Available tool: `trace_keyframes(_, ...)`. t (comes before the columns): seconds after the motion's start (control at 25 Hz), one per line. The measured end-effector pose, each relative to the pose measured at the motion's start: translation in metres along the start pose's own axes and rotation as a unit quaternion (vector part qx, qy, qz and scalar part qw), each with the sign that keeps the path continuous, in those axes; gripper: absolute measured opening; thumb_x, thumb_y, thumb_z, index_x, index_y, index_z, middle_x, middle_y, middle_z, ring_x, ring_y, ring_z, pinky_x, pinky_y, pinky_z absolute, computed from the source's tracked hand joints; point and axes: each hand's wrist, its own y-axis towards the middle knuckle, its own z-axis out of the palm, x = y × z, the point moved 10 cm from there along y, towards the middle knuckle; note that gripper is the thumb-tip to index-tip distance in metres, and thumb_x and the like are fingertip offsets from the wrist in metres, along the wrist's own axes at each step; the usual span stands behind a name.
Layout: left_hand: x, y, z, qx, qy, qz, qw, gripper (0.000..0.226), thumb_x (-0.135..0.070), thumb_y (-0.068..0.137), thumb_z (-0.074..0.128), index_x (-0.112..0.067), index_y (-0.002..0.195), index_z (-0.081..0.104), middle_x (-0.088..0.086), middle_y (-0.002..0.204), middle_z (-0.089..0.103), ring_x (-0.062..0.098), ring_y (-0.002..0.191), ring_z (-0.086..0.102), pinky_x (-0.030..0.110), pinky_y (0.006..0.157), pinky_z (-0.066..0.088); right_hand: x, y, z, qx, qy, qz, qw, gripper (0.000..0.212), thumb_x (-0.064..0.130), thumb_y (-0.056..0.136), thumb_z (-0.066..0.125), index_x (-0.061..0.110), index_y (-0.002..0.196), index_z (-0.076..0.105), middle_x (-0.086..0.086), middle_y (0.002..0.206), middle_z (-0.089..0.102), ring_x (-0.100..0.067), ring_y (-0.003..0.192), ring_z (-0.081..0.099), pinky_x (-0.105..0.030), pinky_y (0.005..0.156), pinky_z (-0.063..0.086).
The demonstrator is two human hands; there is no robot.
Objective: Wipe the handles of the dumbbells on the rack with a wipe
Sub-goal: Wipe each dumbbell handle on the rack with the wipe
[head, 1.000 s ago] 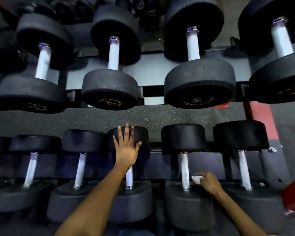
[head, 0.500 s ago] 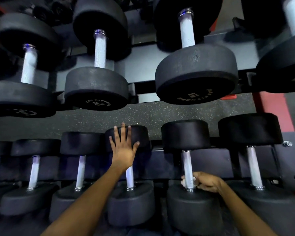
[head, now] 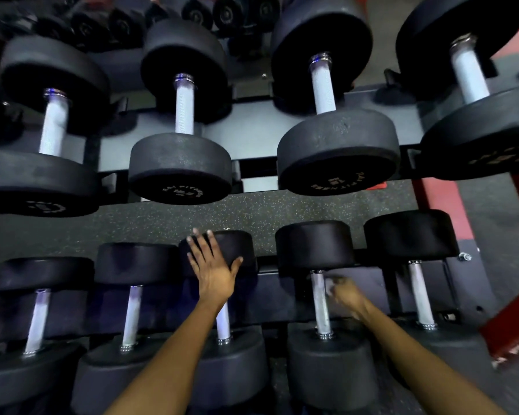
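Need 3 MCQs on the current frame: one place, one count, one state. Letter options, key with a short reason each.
1. Where does the left hand rest?
A. on the far head of a lower-row dumbbell
B. on an upper-row handle
C. on the floor

2. How many upper-row handles are in view?
A. two
B. four
C. six

3. What is the right hand doing?
A. hanging empty
B. lifting a dumbbell
C. holding the wipe against a lower-row handle

Key: 1 A, the fingers lie straight and spread on that black head. 2 B, four pale handles show across the upper rack. 3 C, the white wipe sits between the blurred hand and the handle's upper part.
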Motion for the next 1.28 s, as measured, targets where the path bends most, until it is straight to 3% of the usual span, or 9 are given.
trace_keyframes(0.16,0.001,0.007,0.006,0.078,0.035,-0.032,0.996,0.098,-0.056,0.093,0.048,-0.005,0.152,-0.012,0.018,0.157,-0.025,0.039,0.143,-0.026,0.055,0.115,-0.006,-0.036,-0.015,0.017,0.086,-0.209,0.043,0.973,0.032,-0.001,0.087,0.042,0.018,0.062,0.047,0.000,0.057,0.047,-0.009,0.050,0.042,-0.018,0.043,0.035)
trace_keyframes(0.32,0.000,0.007,0.009,0.144,0.061,-0.061,0.986,0.099,-0.058,0.095,0.042,-0.005,0.148,-0.022,0.020,0.152,-0.034,0.040,0.140,-0.030,0.054,0.115,-0.007,0.033,-0.001,-0.014,-0.138,-0.071,-0.045,0.987,0.019,0.003,0.082,0.058,0.003,0.064,0.055,-0.007,0.071,0.054,-0.018,0.074,0.048,-0.021,0.054,0.040)
trace_keyframes(0.48,0.001,0.006,0.008,0.171,0.067,-0.068,0.981,0.099,-0.056,0.096,0.042,-0.006,0.147,-0.027,0.020,0.150,-0.038,0.040,0.139,-0.033,0.054,0.115,-0.010,-0.046,-0.029,0.015,0.017,-0.243,0.029,0.969,0.023,-0.008,0.080,0.049,0.006,0.065,0.060,-0.012,0.068,0.059,-0.019,0.068,0.054,-0.027,0.060,0.043)
trace_keyframes(0.6,-0.001,0.006,0.007,0.184,0.071,-0.071,0.978,0.100,-0.055,0.097,0.042,-0.006,0.145,-0.030,0.019,0.148,-0.041,0.040,0.138,-0.035,0.053,0.114,-0.012,0.016,-0.011,-0.008,-0.067,-0.169,-0.019,0.983,0.033,-0.007,0.086,0.051,0.009,0.057,0.053,-0.011,0.062,0.053,-0.009,0.054,0.053,-0.025,0.060,0.045)
trace_keyframes(0.72,-0.001,0.004,0.007,0.189,0.074,-0.070,0.977,0.099,-0.055,0.097,0.041,-0.006,0.144,-0.031,0.020,0.148,-0.041,0.040,0.138,-0.035,0.053,0.114,-0.012,0.034,-0.018,-0.016,-0.138,-0.198,-0.037,0.970,0.014,0.003,0.090,0.054,0.002,0.081,0.064,-0.014,0.084,0.059,-0.018,0.086,0.057,-0.030,0.072,0.042)
trace_keyframes(0.84,0.000,0.004,0.006,0.187,0.074,-0.071,0.977,0.099,-0.055,0.097,0.041,-0.006,0.145,-0.030,0.020,0.148,-0.041,0.041,0.137,-0.035,0.054,0.114,-0.011,-0.021,-0.049,0.018,-0.007,-0.385,-0.042,0.922,0.019,0.005,0.086,0.054,0.003,0.072,0.066,-0.017,0.088,0.067,-0.018,0.094,0.063,-0.029,0.071,0.039)
trace_keyframes(1.04,-0.003,0.004,0.005,0.186,0.074,-0.070,0.977,0.099,-0.055,0.097,0.041,-0.005,0.145,-0.029,0.021,0.149,-0.039,0.041,0.138,-0.034,0.054,0.115,-0.010,0.040,-0.026,-0.026,-0.203,-0.176,-0.074,0.960,0.017,0.011,0.086,0.063,-0.005,0.084,0.068,-0.027,0.093,0.068,-0.034,0.096,0.064,-0.034,0.070,0.040)
trace_keyframes(1.16,-0.003,0.003,0.005,0.176,0.074,-0.068,0.979,0.099,-0.055,0.096,0.042,-0.005,0.146,-0.027,0.021,0.150,-0.038,0.041,0.139,-0.032,0.054,0.115,-0.009,0.013,-0.046,0.006,-0.095,-0.284,-0.137,0.944,0.026,0.012,0.082,0.067,0.018,0.059,0.057,-0.002,0.072,0.061,-0.008,0.083,0.055,-0.024,0.061,0.035)
trace_keyframes(1.28,-0.002,0.004,0.006,0.169,0.076,-0.067,0.980,0.100,-0.055,0.096,0.043,-0.004,0.146,-0.027,0.021,0.150,-0.038,0.042,0.139,-0.032,0.055,0.115,-0.009,-0.007,-0.051,0.023,-0.023,-0.377,-0.121,0.918,0.031,0.012,0.079,0.065,0.018,0.054,0.047,-0.005,0.068,0.057,-0.008,0.076,0.054,-0.025,0.061,0.035)
